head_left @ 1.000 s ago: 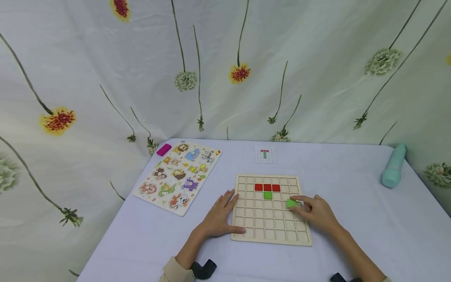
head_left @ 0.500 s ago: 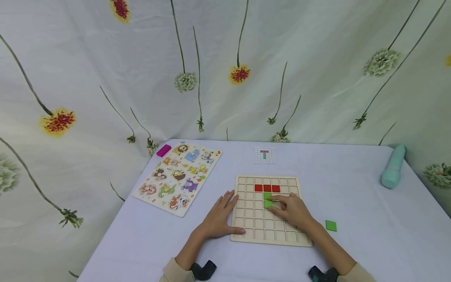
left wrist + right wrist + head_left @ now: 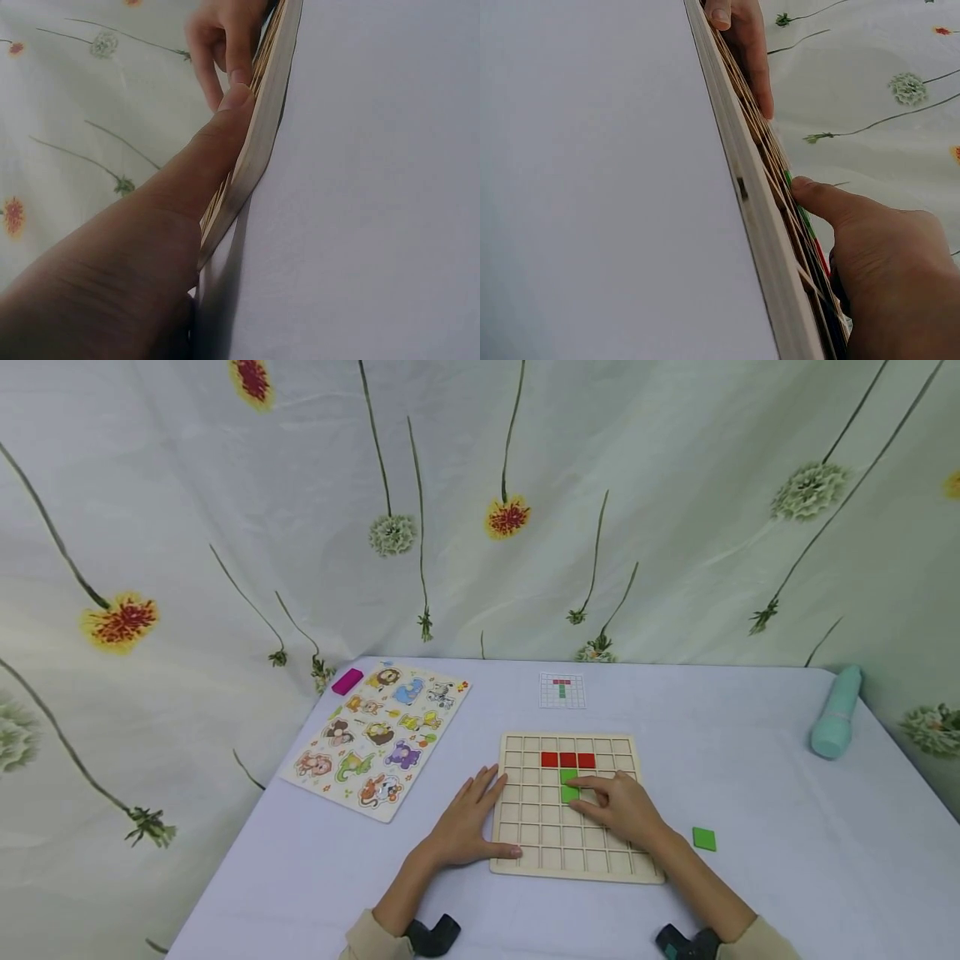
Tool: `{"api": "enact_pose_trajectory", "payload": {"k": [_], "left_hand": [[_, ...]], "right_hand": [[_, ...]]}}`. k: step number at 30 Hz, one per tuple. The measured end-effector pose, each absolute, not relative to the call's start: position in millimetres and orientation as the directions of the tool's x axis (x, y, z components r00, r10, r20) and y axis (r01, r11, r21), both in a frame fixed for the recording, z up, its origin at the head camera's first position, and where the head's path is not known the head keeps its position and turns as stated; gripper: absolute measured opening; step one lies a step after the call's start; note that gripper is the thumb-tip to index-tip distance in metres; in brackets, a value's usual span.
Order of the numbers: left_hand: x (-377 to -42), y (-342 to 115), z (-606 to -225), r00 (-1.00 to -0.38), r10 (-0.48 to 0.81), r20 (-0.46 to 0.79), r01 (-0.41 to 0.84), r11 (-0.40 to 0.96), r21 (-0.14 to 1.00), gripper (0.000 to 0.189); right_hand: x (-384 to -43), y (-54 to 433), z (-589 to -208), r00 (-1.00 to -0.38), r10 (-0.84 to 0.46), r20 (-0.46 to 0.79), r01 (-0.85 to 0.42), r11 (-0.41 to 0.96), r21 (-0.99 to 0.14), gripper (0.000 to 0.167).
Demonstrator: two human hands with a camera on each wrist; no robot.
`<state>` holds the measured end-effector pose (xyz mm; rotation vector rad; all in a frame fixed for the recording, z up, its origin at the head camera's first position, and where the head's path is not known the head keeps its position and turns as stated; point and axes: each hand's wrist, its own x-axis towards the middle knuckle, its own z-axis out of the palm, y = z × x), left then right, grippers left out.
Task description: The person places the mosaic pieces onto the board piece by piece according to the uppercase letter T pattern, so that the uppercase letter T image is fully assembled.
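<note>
A wooden grid board [image 3: 528, 837] lies on the white table in front of me. Three red tiles [image 3: 567, 760] form a row in its upper part, and one green tile [image 3: 568, 773] sits directly below the middle one. My right hand [image 3: 626, 810] pinches a second green tile [image 3: 569, 794] between thumb and index finger, in the cell under the first green one. My left hand [image 3: 463, 828] rests on the board's left edge with fingers spread and the thumb over the lower left corner. Right of the board lies a loose green tile [image 3: 704, 838].
Behind the board lies a small printed card [image 3: 551, 697] with a red and green T on a grid. An animal puzzle board [image 3: 408, 760] and a magenta block [image 3: 347, 682] are at the left. A teal bottle-shaped object [image 3: 836, 714] lies at the far right.
My right hand has carried the green tile leftward from the board's right side to below the first green tile. The loose green tile has come into sight. My left hand stays put.
</note>
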<state>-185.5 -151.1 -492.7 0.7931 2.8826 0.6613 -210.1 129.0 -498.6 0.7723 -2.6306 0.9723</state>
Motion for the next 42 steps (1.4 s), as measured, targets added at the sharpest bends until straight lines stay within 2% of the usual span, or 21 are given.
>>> {"api": "enact_pose_trajectory", "payload": {"k": [5,14,21,30,42], "left_hand": [[-186.0,-149.5,-494.5,-0.86,0.509,0.045,0.476,0.766,0.433,0.109],[-186.7,-149.9,-497.8,-0.864,0.502,0.037,0.472,0.781,0.41,0.109],[-185.7,-151.1,-494.5,-0.865,0.501,0.034,0.469,0.782,0.411,0.109],[-186.0,-151.9,-492.6,-0.862,0.505,0.035,0.474,0.779,0.41,0.109],[-186.7,-152.5,-495.3,-0.859,0.51,0.044,0.483,0.78,0.399,0.109]], "right_hand": [[-204.4,136.8,-495.7,-0.836,-0.382,0.394,-0.548,0.617,-0.565,0.03],[-187.7,170.0,-499.3,-0.819,-0.346,0.458,-0.567,0.612,-0.552,0.029],[-170.2,204.0,-504.7,-0.848,-0.285,0.447,-0.521,0.602,-0.605,0.029],[-151.7,248.6,-507.8,-0.826,-0.243,0.509,-0.53,0.642,-0.553,0.038],[-139.4,278.1,-510.4,-0.889,-0.18,0.422,-0.432,0.637,-0.638,0.037]]}}
